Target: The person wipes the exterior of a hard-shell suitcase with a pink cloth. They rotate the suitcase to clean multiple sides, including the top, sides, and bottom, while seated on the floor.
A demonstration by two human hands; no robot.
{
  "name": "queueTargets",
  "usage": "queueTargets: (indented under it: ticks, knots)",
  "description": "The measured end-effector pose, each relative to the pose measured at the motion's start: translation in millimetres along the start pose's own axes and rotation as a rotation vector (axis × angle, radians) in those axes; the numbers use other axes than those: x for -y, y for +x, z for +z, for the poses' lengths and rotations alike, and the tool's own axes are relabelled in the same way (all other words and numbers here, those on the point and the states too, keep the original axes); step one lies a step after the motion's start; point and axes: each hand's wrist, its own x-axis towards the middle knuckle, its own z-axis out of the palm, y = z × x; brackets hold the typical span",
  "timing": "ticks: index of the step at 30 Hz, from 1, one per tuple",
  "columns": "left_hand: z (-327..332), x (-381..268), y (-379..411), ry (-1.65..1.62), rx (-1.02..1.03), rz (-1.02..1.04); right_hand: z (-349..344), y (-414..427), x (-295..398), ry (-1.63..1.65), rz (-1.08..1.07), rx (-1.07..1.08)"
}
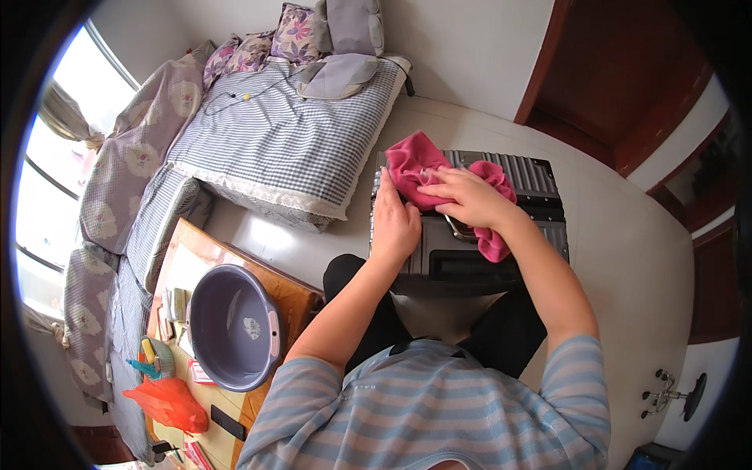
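Observation:
A dark grey ribbed hard-shell suitcase (473,267) lies before me across my knees. On its top is a crumpled pink cloth (414,155), partly draped over a metal-edged handle (460,230). My right hand (464,194) lies on the middle of the cloth with its fingers spread; whether it grips any fold is hidden. My left hand (395,220) rests along the case's left edge, fingers together and pointing away from me, its fingertips beside the cloth.
At left, a wooden table (249,411) holds a purple-grey plastic basin (226,323), a red plastic bag (170,405) and a dark phone-like object (228,422). Beyond are a sofa bed with a checked cover (282,141) and, at lower right, a wheeled stool base (664,393).

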Motion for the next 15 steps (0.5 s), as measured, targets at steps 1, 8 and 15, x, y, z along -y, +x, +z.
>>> queueTargets:
  ticks: [1, 8, 15]
  knots:
    - [-0.5, 2.8, -0.3, -0.01, 0.008, -0.005, -10.8, -13.8, 14.5, -0.003, -0.023, -0.068]
    - [-8.6, 9.5, 10.4, 0.008, 0.223, 0.01, -24.8, -108.7, 42.0, -0.345, 0.483, -0.121]
    - [-14.1, 3.5, 60.0, 0.241, 0.415, 0.129, -101.0, -79.5, 71.0, 0.919, 0.319, -0.643]
